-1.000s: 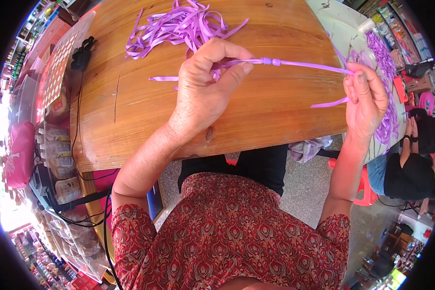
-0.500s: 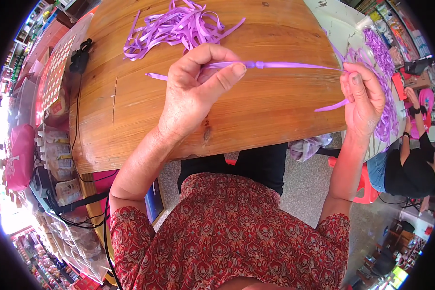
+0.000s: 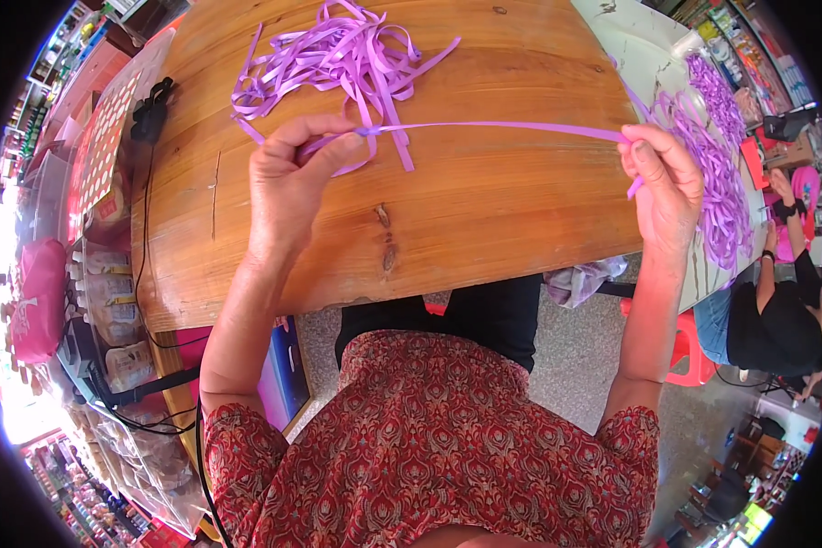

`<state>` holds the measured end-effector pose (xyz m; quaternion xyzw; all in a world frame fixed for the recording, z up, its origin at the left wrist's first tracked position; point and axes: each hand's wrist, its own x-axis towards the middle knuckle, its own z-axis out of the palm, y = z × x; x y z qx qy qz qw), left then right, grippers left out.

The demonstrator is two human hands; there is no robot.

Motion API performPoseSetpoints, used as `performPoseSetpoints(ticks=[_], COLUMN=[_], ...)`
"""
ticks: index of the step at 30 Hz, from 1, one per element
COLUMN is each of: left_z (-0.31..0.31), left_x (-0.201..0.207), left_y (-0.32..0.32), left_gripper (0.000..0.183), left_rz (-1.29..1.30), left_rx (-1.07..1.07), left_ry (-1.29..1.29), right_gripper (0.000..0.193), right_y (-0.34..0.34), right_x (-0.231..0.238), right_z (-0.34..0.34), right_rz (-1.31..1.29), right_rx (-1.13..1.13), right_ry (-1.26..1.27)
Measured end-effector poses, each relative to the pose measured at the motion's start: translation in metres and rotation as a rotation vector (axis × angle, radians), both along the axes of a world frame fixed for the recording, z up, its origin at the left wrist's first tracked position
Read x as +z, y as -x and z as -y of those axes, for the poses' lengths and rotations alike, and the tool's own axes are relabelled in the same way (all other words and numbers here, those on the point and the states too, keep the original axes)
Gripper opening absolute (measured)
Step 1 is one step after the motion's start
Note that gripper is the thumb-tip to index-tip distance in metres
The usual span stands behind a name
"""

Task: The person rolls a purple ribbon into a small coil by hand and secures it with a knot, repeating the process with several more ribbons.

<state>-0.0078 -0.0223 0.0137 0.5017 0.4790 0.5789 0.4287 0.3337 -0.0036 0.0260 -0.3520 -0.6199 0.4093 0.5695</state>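
A purple ribbon (image 3: 493, 125) stretches almost level between my two hands above the wooden table (image 3: 484, 210). My left hand (image 3: 288, 187) pinches it between thumb and fingers, close to a small knot at the fingertips. At the other side, my right hand (image 3: 662, 183) grips the ribbon, with a short tail hanging below its fingers. Just beyond my left hand lies a loose heap of purple ribbons (image 3: 356, 55), some strands trailing toward that hand. Another long bunch of purple ribbons (image 3: 726, 205) hangs over a pale surface to the right of my right hand.
A black cable (image 3: 146, 215) runs down the table's left side, next to plastic containers (image 3: 119, 315) and a pink pouch (image 3: 38, 297). Crumpled cloth (image 3: 583, 279) sits beneath the front right edge. At the far right, a person in black (image 3: 785, 315) works near a red stool (image 3: 690, 352).
My left hand has moved left along with the knot, and the ribbon span between my hands is longer. My right hand has shifted slightly left.
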Motion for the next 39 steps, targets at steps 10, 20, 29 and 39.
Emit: performPoseSetpoints(ticks=[10, 20, 29, 39], left_z=[-0.018, -0.015, -0.015, -0.018], left_x=[-0.007, -0.006, -0.008, -0.005], left_y=[-0.027, -0.102, -0.09, -0.086], left_gripper=[0.042, 0.019, 0.011, 0.012], left_rz=[-1.059, 0.011, 0.018, 0.107], left_rx=[0.188, -0.483, -0.378, -0.371], left_ry=[-0.678, 0.062, 0.093, 0.269], right_gripper=[0.021, 0.032, 0.02, 0.018], right_y=[0.056, 0.06, 0.044, 0.046], right_x=[-0.01, -0.004, -0.009, -0.016], right_z=[-0.002, 0.011, 0.007, 0.006], right_rz=[0.217, 0.202, 0.11, 0.147], right_rx=[0.217, 0.148, 0.137, 0.102], right_ry=[0.005, 0.016, 0.154, 0.155])
